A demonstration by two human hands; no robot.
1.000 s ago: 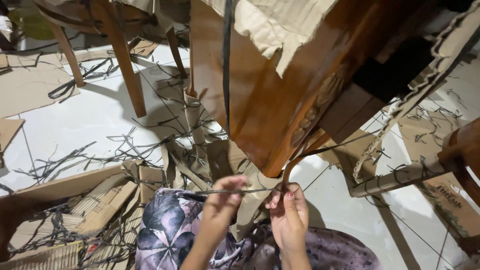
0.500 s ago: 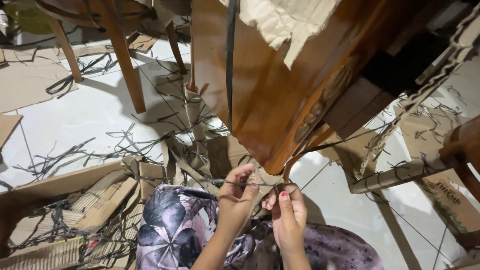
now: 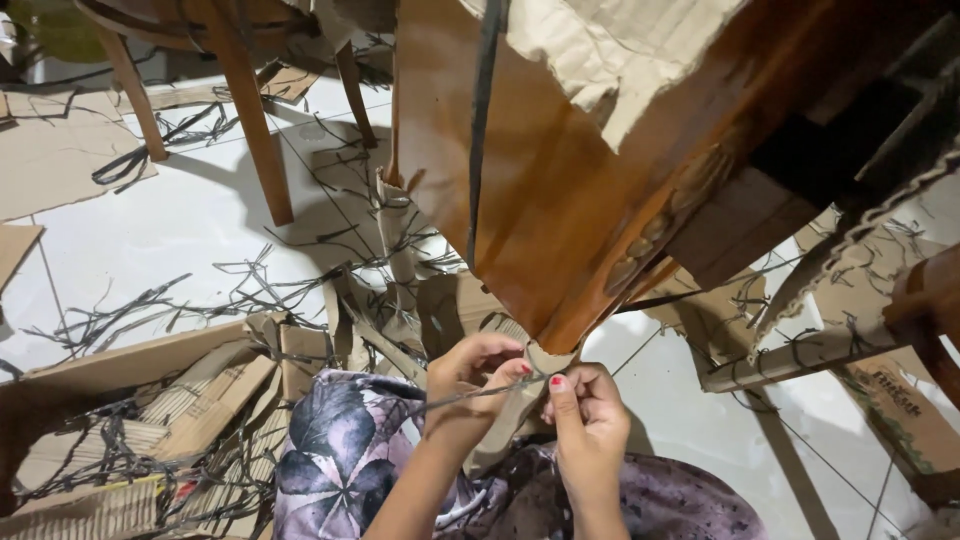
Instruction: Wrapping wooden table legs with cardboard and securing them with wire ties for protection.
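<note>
My left hand (image 3: 470,375) and my right hand (image 3: 588,405) meet just below the lower corner of a polished brown wooden furniture piece (image 3: 560,200) that is partly wrapped in torn cardboard (image 3: 600,50). Both hands pinch a thin grey packing strap (image 3: 480,393) that runs between them, beside a piece of cardboard (image 3: 520,400) at the corner. A dark strap (image 3: 484,120) runs down the face of the wood. My floral-patterned lap (image 3: 350,450) is under the hands.
Cut black straps (image 3: 200,300) and cardboard scraps (image 3: 150,390) litter the white tiled floor (image 3: 130,240). Wooden chair legs (image 3: 250,110) stand at the upper left. Another cardboard-wrapped piece (image 3: 800,355) lies at the right.
My hands have come closer together at the furniture's corner, the left moving right along the strap. The view has shifted slightly.
</note>
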